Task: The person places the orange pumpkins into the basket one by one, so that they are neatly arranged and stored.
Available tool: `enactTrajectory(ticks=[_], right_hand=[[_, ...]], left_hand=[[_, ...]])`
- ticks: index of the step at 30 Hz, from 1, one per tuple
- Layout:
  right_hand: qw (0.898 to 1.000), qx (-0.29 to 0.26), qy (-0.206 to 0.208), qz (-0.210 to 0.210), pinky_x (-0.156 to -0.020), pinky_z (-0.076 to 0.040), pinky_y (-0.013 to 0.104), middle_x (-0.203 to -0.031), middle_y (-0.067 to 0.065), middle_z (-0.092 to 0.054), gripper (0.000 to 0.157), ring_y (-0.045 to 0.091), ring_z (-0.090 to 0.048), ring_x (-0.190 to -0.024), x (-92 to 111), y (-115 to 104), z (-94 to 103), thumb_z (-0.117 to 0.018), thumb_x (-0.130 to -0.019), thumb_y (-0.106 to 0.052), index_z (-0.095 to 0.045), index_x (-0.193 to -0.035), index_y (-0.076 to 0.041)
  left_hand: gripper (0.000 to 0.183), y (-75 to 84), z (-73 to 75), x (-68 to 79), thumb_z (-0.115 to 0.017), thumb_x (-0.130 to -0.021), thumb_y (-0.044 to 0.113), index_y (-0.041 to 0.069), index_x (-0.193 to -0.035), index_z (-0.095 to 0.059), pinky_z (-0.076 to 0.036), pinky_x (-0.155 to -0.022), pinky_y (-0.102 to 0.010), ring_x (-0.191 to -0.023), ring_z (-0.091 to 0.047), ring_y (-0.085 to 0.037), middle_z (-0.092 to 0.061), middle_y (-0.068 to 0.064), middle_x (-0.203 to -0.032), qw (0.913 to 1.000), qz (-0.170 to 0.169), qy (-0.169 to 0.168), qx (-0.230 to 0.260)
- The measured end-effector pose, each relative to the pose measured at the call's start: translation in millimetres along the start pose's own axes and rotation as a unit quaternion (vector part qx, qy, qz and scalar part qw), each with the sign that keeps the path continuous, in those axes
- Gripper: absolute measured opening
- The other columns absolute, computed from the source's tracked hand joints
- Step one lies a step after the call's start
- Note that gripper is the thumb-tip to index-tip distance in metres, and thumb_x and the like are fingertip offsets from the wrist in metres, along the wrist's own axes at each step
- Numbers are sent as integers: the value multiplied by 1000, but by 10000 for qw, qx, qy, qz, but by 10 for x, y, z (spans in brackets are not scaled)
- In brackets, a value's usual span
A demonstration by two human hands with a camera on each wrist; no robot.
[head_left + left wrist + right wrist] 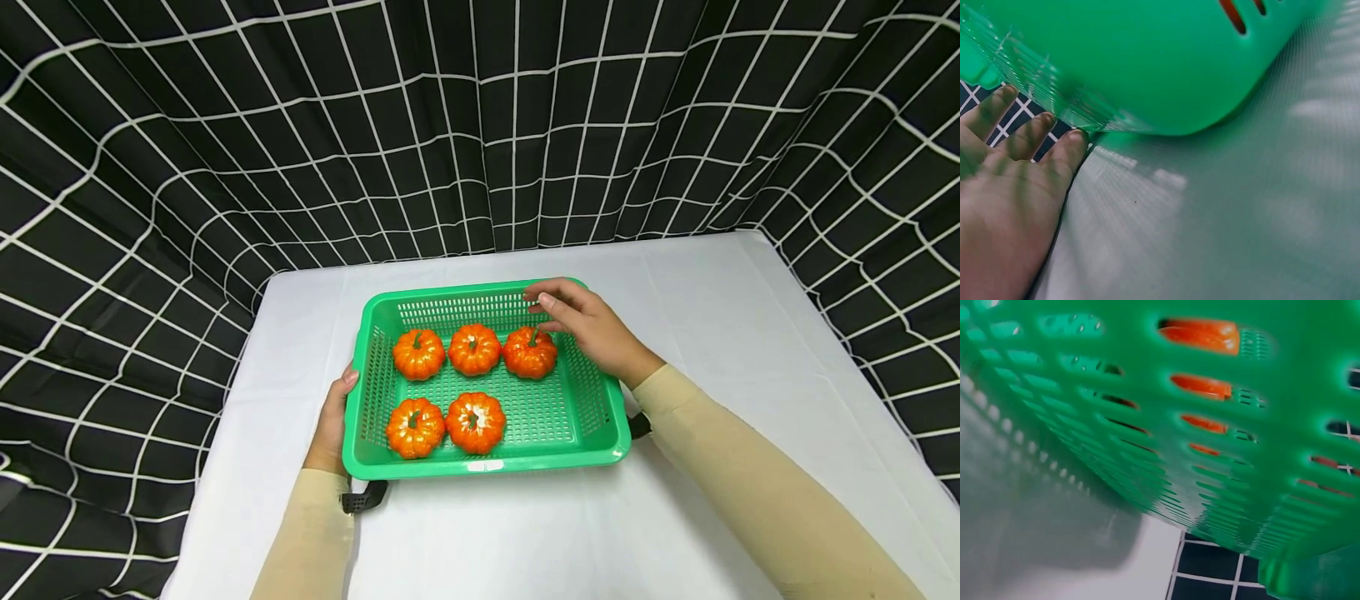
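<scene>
A green plastic basket (487, 468) with slotted walls is on the white table. Inside it, three small orange pumpkins (474, 349) form a back row and two more (476, 422) lie in front. My left hand (330, 425) is at the basket's left side; in the left wrist view its fingers (1069, 150) extend, fairly straight, to the outer wall. My right hand (588, 325) reaches over the right rim, fingers loosely bent, just above the back-right pumpkin (530, 353). No pumpkin is visibly in its grasp. The right wrist view shows only the slotted wall (1235, 456), with orange behind it.
A white cloth (720, 333) covers the table around the basket. Black curtains with a white grid (480, 125) hang behind the table and along both sides. Dark wrist straps (365, 497) show beside the basket.
</scene>
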State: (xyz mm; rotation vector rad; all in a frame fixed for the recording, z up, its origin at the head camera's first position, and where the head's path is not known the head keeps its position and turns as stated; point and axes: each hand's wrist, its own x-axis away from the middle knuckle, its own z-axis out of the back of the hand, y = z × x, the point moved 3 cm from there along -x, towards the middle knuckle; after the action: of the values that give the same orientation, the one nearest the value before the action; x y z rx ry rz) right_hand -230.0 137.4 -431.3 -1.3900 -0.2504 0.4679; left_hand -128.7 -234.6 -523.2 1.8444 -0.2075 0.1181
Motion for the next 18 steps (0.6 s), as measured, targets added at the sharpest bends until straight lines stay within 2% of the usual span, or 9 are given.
enactTrajectory(ticks=[6, 9, 13, 18], right_hand=[[9988, -475, -57, 76, -100, -54, 59, -149, 15, -57, 48, 46, -56, -135, 9, -23, 11, -47, -118, -37, -59, -145, 1], [9980, -616, -67, 89, -97, -56, 56, -149, 17, -57, 47, 48, -56, -134, 10, -24, 6, -46, -119, -34, -58, -146, 2], [9972, -735, -62, 89, -95, -58, 49, -150, 20, -55, 44, 46, -57, -133, 17, -16, 7, -50, -117, -29, -56, -147, 2], [9981, -589, -89, 157, -95, -58, 53, -148, 24, -55, 40, 48, -58, -131, 27, -15, 10, -59, -113, -18, -56, -149, -1]], left_hand=[[74, -5, -2, -3, -32, -107, 45, 32, -177, -14, -33, -117, -45, -150, -34, -31, -25, -4, -176, 10000, 29, 50, -2], [74, 2, 1, -3, -31, -107, 45, 31, -177, -13, -31, -118, -46, -151, -33, -31, -23, -4, -177, 10000, 18, 41, -27], [74, 5, -1, -4, -31, -107, 45, 32, -177, -13, -30, -119, -48, -151, -32, -31, -23, -4, -177, 10000, 0, 6, -53], [73, 2, 2, -2, -31, -107, 45, 33, -177, -14, -33, -117, -46, -150, -33, -31, -24, -4, -176, 10000, -3, -18, -46]])
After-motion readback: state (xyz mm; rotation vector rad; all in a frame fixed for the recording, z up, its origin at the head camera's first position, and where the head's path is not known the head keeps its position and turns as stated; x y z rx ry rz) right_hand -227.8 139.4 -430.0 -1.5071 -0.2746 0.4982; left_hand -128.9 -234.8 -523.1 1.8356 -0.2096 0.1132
